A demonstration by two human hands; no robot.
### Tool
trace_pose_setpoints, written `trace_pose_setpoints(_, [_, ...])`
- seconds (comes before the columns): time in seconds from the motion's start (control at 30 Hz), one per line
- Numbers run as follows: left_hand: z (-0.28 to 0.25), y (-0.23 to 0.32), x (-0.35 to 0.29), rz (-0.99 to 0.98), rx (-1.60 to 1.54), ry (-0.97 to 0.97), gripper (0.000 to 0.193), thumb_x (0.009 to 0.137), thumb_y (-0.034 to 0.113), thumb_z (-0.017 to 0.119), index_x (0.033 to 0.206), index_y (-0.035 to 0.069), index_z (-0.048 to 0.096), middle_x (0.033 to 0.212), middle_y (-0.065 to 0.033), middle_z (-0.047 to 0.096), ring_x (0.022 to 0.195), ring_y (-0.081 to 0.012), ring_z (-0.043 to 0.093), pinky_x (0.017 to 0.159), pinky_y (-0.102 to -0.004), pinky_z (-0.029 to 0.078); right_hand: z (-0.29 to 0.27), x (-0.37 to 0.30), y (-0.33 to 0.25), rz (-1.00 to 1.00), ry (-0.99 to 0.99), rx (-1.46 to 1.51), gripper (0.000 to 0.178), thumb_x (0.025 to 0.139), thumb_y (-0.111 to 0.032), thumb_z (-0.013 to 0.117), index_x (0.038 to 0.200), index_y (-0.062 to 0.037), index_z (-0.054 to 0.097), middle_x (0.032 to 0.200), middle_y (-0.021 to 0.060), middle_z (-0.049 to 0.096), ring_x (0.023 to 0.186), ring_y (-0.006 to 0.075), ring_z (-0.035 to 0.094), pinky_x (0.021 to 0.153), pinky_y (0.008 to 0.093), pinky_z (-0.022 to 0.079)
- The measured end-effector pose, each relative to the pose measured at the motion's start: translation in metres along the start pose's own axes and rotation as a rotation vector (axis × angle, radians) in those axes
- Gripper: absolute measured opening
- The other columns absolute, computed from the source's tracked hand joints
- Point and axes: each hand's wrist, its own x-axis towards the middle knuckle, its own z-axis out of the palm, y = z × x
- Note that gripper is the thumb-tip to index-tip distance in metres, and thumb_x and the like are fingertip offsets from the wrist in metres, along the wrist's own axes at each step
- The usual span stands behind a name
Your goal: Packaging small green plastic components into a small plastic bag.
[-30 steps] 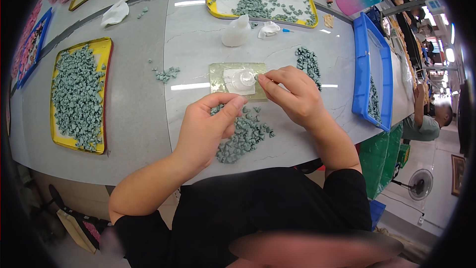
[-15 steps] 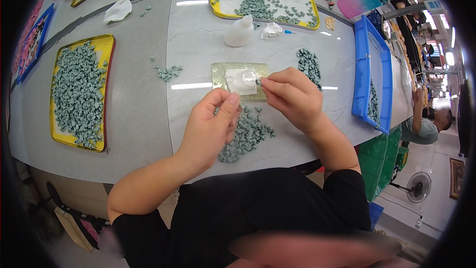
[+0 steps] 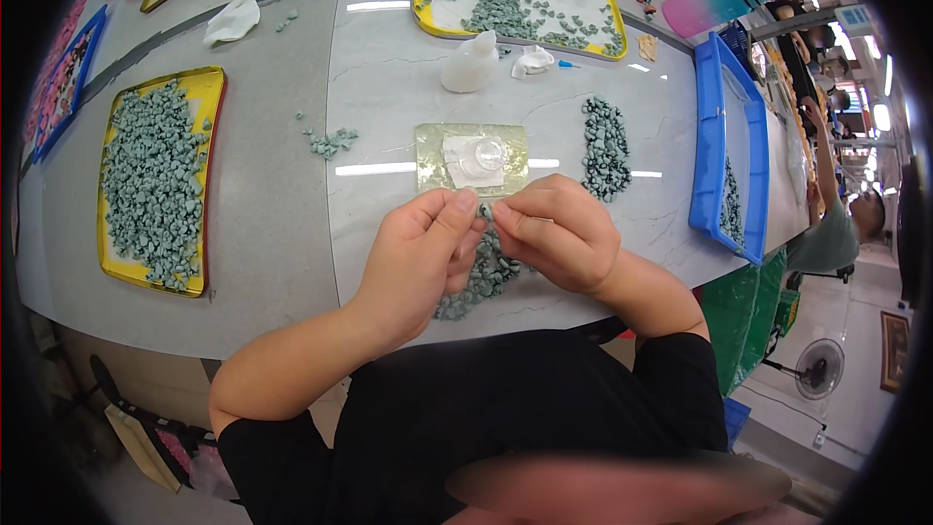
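Note:
My left hand (image 3: 418, 243) is closed in a pinch, thumb against the bent fingers. Its tip nearly meets the fingertips of my right hand (image 3: 564, 233), also pinched. A small grey-green piece (image 3: 484, 211) shows between the two pairs of fingertips; its exact shape is mostly hidden. Just beyond lies a clear greenish pad (image 3: 430, 151) with a white folded sheet (image 3: 459, 173) on it. On that sheet stands a small round clear cup (image 3: 489, 153). Beneath my hands spreads a loose pile of grey-green pieces (image 3: 486, 277), partly covered by them.
A yellow-rimmed tray (image 3: 216, 87) heaped with grey-green pieces is at left, another yellow-rimmed tray (image 3: 420, 10) at the back. A white squeeze bottle (image 3: 468, 66) stands behind the pad. Right of it are a finished-looking pile (image 3: 605, 151) and a blue bin (image 3: 708, 156).
My right hand has come back from the clear cup toward me, bringing its fingertips to my left hand's. The left hand has shifted slightly. A person at far right has moved an arm.

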Motion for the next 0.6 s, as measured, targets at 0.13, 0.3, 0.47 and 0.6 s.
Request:
trace_pose_setpoints(0.13, [0.000,0.000,-0.002,0.009,0.019,0.015,0.024,0.097,0.026,0.047,0.084,0.006,0.048,0.064,0.0026,0.041,0.051,-0.0045,0.030,0.043,-0.0199,0.024,0.002,0.002,-0.002,-0.040,0.003,-0.053,0.029,0.062,0.007,0.073,0.090,0.0054,0.064,0.086,0.0125,0.062,0.066,0.0229,0.058,0.055,0.0298,0.047])
trace_pose_setpoints(0.3, [-0.001,-0.003,-0.008,0.070,0.085,0.041,0.023,0.097,0.026,0.046,0.083,0.007,0.048,0.063,0.0030,0.041,0.051,-0.0042,0.030,0.043,-0.0198,0.024,0.013,0.001,-0.003,0.001,0.043,0.049,0.026,0.062,0.009,0.072,0.086,0.0044,0.064,0.086,0.0123,0.061,0.065,0.0227,0.058,0.055,0.0298,0.047])
trace_pose_setpoints(0.47, [-0.002,-0.009,-0.009,0.269,0.261,0.106,0.023,0.097,0.027,0.047,0.083,0.008,0.046,0.064,0.0031,0.042,0.051,-0.0029,0.032,0.043,-0.0184,0.025,0.021,0.006,-0.006,0.022,0.109,0.102,0.025,0.062,0.010,0.071,0.085,0.0034,0.064,0.086,0.0119,0.061,0.066,0.0224,0.058,0.056,0.0296,0.047])
trace_pose_setpoints(0.6, [-0.004,-0.008,-0.011,0.301,0.307,0.113,0.023,0.097,0.027,0.047,0.083,0.008,0.046,0.064,0.0031,0.043,0.052,-0.0024,0.032,0.044,-0.0178,0.026,0.022,0.009,-0.008,0.024,0.108,0.085,0.023,0.063,0.009,0.072,0.084,0.0031,0.064,0.085,0.0113,0.061,0.066,0.0220,0.059,0.056,0.0299,0.048])
